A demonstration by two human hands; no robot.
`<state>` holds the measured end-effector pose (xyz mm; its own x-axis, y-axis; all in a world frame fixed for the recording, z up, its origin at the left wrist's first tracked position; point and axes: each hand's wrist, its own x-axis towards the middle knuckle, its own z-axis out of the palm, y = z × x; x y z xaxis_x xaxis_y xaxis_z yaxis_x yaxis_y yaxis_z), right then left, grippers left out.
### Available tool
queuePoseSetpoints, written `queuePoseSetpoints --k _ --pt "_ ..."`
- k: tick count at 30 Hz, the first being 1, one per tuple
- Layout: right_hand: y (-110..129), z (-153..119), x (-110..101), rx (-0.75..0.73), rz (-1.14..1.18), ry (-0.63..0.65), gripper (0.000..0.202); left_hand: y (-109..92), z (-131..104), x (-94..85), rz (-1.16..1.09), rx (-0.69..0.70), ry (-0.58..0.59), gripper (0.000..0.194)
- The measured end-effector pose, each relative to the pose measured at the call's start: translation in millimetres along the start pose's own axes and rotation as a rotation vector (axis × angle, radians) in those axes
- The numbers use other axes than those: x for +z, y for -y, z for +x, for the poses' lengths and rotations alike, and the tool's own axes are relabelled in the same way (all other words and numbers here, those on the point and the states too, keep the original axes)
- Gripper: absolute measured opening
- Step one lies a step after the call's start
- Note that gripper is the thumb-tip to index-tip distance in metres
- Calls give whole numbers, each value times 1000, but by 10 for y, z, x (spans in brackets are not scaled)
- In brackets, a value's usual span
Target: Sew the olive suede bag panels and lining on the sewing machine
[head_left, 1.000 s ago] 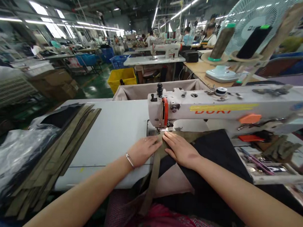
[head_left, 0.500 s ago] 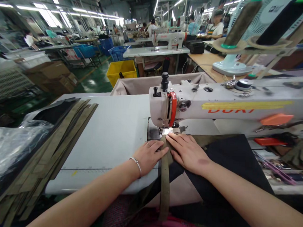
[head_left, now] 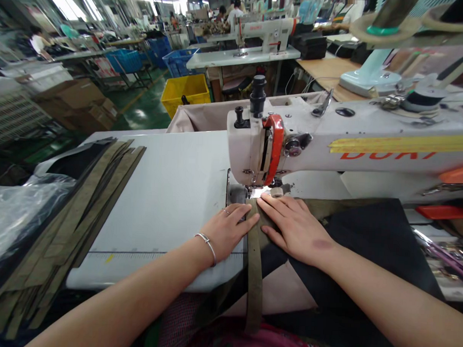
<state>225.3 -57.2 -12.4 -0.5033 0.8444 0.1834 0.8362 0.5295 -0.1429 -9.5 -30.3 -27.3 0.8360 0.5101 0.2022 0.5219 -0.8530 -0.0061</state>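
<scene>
An olive fabric strip runs from the sewing machine's needle area down toward my lap. My left hand, with a bracelet at the wrist, has its thumb across the strip and its fingers bent at the left edge, gripping it close to the presser foot. My right hand lies flat, fingers stretched out, on the dark fabric piece with its olive border, fingertips just right of the needle. Below it shows a pale pink fabric patch. The needle tip itself is hard to make out.
A pile of olive strips lies on the table's left, beside clear plastic wrap. A ruler scale marks the front edge. Thread cones, a yellow crate, another sewing machine and several people are farther back.
The view has tipped down and come slightly closer to the machine. Both hands keep nearly the same place on the fabric, and the strip has barely shifted.
</scene>
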Motion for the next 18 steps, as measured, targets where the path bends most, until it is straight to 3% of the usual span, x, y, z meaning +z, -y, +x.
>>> queuePoseSetpoints --k 18 --pt "-73 49 18 -31 -45 14 55 26 32 59 7 -21 24 44"
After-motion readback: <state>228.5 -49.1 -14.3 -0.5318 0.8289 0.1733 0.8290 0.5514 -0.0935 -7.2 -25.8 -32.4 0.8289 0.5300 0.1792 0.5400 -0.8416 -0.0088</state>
